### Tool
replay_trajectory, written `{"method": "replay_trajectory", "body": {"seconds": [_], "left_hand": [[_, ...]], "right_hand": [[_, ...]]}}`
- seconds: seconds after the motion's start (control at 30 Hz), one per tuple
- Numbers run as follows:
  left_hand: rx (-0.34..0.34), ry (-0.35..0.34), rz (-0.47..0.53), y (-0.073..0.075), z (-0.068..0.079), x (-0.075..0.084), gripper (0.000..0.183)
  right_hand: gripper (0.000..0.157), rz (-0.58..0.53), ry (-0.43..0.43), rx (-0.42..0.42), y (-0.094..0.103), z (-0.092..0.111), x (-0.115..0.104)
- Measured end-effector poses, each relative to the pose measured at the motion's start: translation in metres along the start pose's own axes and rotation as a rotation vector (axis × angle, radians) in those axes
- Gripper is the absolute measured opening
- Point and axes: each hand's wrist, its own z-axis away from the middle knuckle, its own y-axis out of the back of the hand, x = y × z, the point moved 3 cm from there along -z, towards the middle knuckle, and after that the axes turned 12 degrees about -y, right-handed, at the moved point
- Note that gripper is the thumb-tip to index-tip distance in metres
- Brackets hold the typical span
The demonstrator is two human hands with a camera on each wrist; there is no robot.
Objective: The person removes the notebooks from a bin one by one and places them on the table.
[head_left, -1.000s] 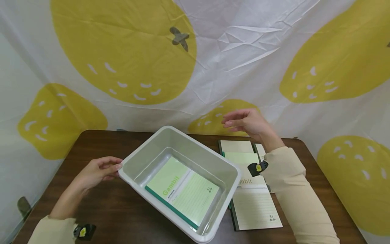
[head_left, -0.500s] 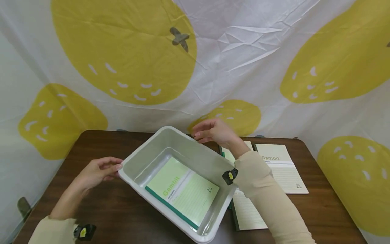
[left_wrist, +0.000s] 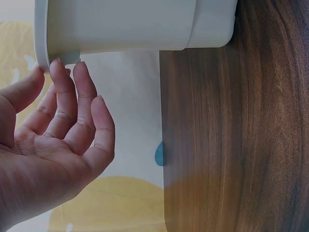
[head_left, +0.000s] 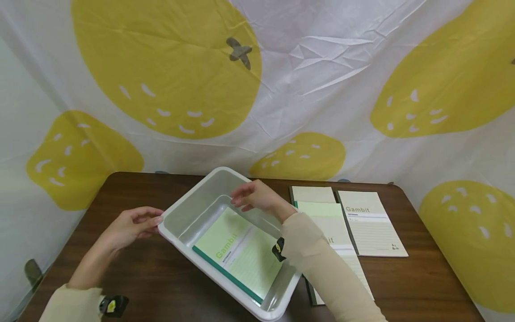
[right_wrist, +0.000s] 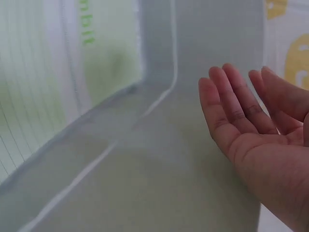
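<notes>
A light grey plastic bin (head_left: 197, 205) stands at an angle on the table. On its floor lies a pale green notebook (head_left: 237, 255) with a dark green spine, marked "Gambit". My left hand (head_left: 130, 227) pinches the rim at the bin's left corner; in the left wrist view the thumb and fingertips meet at the rim (left_wrist: 40, 34). Inside the bin's opening, above the notebook's far edge, hovers my right hand (head_left: 259, 197). Its fingers are loosely bent with nothing between them, as the right wrist view shows beside the bin's inner wall (right_wrist: 159, 183).
Right of the bin, several notebooks lie on the dark wooden table (head_left: 434, 273). A cream notebook (head_left: 374, 228) is at the far right, and a green-spined one (head_left: 318, 209) lies among overlapping others. A white curtain (head_left: 330, 80) with yellow fruit hangs behind the table.
My right hand has moved left and down from above the notebooks, across the bin's far rim, to over its inside. The left hand and the bin stay in place.
</notes>
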Motion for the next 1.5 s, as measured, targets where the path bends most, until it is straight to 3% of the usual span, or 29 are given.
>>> {"method": "replay_trajectory", "body": {"seconds": [0.27,0.77,1.2,1.5], "left_hand": [[0.000,0.006,-0.002,-0.001,0.000,-0.001,0.046],[0.001,0.017,0.004,-0.001,0.000,-0.001,0.046],[-0.001,0.017,0.011,-0.001,-0.001,-0.001,0.047],[-0.001,0.021,0.013,-0.001,-0.001,-0.001,0.047]], "right_hand": [[0.028,-0.001,-0.060,-0.022,-0.014,-0.016,0.011],[0.030,0.039,-0.132,0.110,-0.027,-0.031,0.030],[0.037,0.030,-0.118,0.085,-0.027,-0.032,0.045],[0.042,0.067,-0.209,0.044,-0.030,-0.033,0.053]]}}
